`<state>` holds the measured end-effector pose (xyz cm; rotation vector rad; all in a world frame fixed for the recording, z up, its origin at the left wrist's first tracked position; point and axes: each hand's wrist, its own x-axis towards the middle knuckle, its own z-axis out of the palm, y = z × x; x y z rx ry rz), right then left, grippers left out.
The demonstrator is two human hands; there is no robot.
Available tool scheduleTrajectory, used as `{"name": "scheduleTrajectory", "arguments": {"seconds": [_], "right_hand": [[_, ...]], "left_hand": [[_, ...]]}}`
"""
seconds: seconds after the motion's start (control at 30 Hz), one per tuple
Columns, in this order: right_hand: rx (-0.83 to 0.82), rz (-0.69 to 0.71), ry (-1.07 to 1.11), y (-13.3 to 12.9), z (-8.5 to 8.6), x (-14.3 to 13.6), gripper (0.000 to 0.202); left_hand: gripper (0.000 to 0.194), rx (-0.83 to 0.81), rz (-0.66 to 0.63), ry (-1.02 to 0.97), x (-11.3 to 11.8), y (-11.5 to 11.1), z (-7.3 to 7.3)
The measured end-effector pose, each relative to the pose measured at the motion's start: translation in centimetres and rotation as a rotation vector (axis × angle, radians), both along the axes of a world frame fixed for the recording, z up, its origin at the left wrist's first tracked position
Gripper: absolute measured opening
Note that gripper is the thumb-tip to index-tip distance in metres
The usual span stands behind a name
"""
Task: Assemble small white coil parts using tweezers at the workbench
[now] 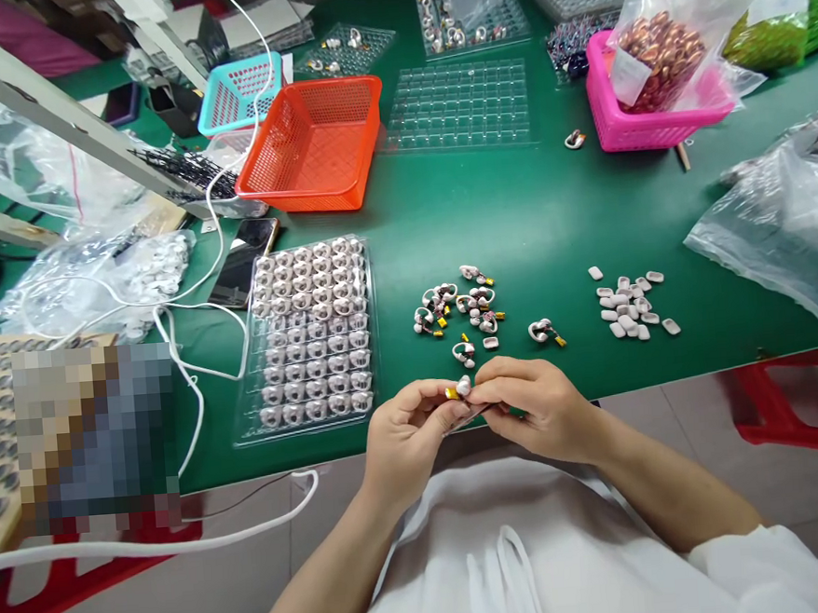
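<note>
A tiny white plastic earpiece part with a yellow tab (pixel 459 389) is being held right at the near edge of the green table (pixel 549 213), pinched between both hands. The left hand (pixel 408 433) has its fingers (pixel 438 400) closed on the part from the left, and the right hand (pixel 538 405) is closed on it from the other side, thumb and forefinger nearly meeting. Probably best done with a light pinch so the yellow bit isn't bent, and kept low over the table in case it's dropped. Just beyond, a loose heap of similar white-and-yellow pieces (pixel 461 307) is scattered, with a small pile of white oval caps (pixel 629 305) off to the right. A clear blister tray, filled with white shells (pixel 313 336), is sat to the left, and an orange mesh basket (pixel 313 140) further back.
</note>
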<state>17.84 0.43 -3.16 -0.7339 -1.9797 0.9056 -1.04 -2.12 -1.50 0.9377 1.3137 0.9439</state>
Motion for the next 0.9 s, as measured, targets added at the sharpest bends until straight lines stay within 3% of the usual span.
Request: {"name": "scheduleTrajectory", "arguments": {"seconds": [0.2, 0.43, 0.67, 0.9], "right_hand": [[0.232, -0.028, -0.043, -0.4, -0.4, 0.1, 0.024], [0.396, -0.036, -0.099, -0.2, -0.5, 0.6, 0.03], [0.441, -0.004, -0.201, 0.0, 0.4, 0.7, 0.029], [0.455, 0.068, -0.256, 0.1, 0.9, 1.1, 0.025]], "left_hand": [[0.015, -0.051, -0.051, -0.072, -0.4, -0.3, 0.4], [0.031, -0.326, -0.118, -0.557, -0.9, 0.9, 0.2], [0.022, -0.444, -0.223, -0.509, -0.9, 1.6, 0.3], [0.02, -0.496, -0.233, -0.535, -0.9, 1.6, 0.9]]}}
